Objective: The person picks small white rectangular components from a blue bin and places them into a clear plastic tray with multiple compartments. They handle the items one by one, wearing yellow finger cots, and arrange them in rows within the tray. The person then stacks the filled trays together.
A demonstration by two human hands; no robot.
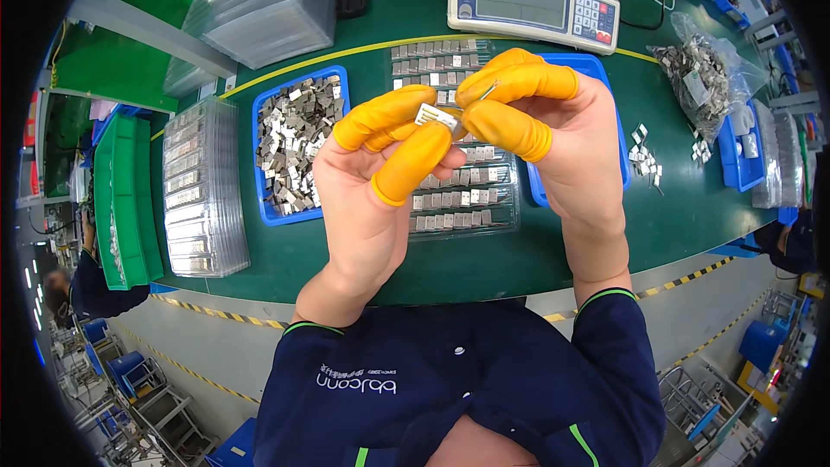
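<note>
Orange finger cots cover the fingertips of both my hands. Between thumb and fingers, my left hand (376, 143) pinches a small USB plug (435, 118), whose pale end shows gold contacts. My right hand (540, 117) is closed at the plug's other end, its thumb and forefinger gripping a thin, small part (490, 89) that is too small to name. The two hands nearly meet above a clear plastic tray (510, 207) with several rows of small metal connector pieces. Part of that tray is hidden by my hands.
Left of me are a blue tray (259, 160) heaped with metal pieces, stacked clear trays (203, 199) and a green bin (138, 199). A scale (532, 4) stands at the back. To the right lie another blue tray (616, 134), loose pieces (644, 160) and a filled plastic bag (699, 82).
</note>
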